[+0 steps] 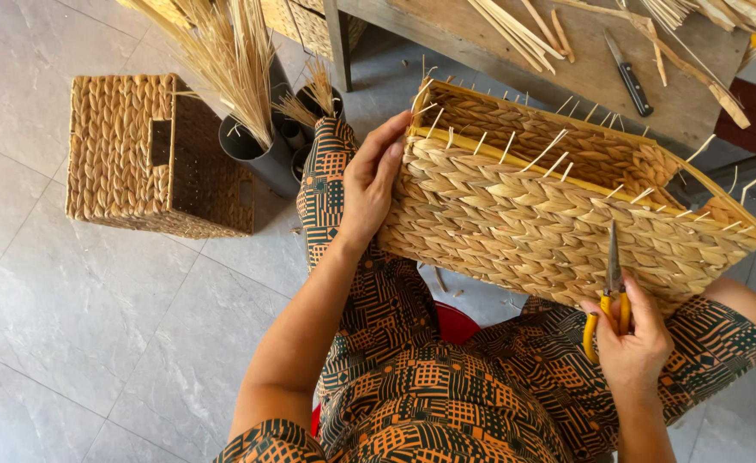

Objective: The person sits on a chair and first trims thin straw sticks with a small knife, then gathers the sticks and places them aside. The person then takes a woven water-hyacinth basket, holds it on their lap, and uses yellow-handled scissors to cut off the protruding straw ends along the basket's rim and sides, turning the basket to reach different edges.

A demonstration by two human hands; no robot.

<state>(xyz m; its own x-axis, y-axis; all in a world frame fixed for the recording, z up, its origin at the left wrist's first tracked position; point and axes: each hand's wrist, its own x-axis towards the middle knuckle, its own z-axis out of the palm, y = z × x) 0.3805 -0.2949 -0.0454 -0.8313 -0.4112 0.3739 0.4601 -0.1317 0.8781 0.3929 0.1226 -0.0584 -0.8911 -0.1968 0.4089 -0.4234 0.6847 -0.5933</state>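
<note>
Grey tiled floor (wooden table above)

A grey tiled floor carries a finished woven straw box at far left; right of it stand dark tubes holding dry stalks.
</note>
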